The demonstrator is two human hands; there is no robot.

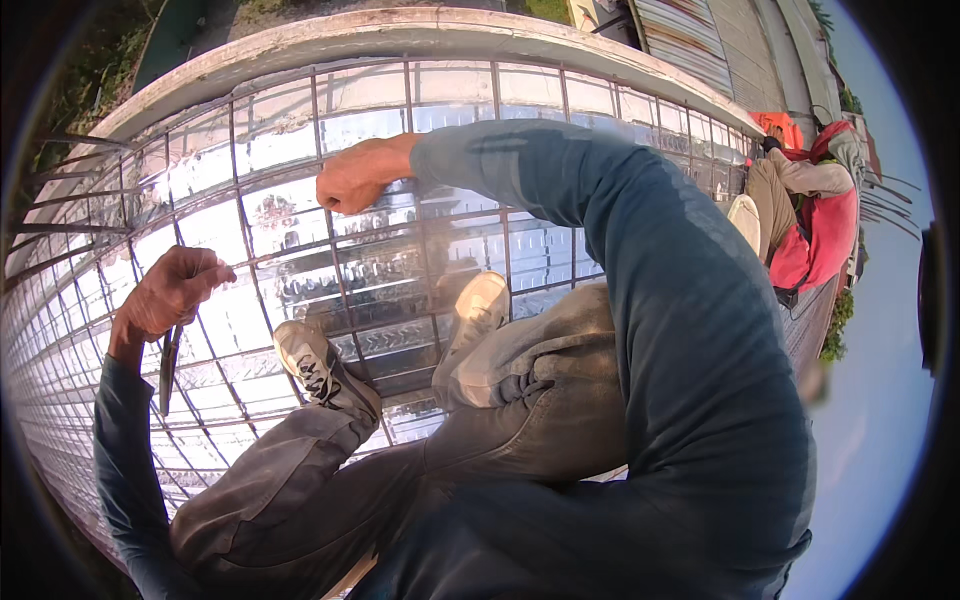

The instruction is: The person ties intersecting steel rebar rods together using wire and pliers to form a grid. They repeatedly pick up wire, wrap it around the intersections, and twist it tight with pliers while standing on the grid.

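Note:
My left hand [175, 290] is closed, with the thumb and fingers pinched together above the steel mesh. From below its palm hangs a dark, slim tool [168, 372]; its working end is hidden, so its kind does not show. My right hand [365, 175] is curled closed close over a crossing of the rebar mesh [236, 150], at the end of my bent, blue-sleeved arm. Whatever its fingers grip is hidden from view. Thin rust-brown bars cross in a grid over a shiny, reflective sheet [290, 262].
My shoes [325, 365] rest on the mesh. A pale concrete ledge [400, 22] curves along the far edge. Bare rebar ends [75, 190] jut out at the left. A person in red [815, 235] crouches at the right, near more protruding bars [890, 205].

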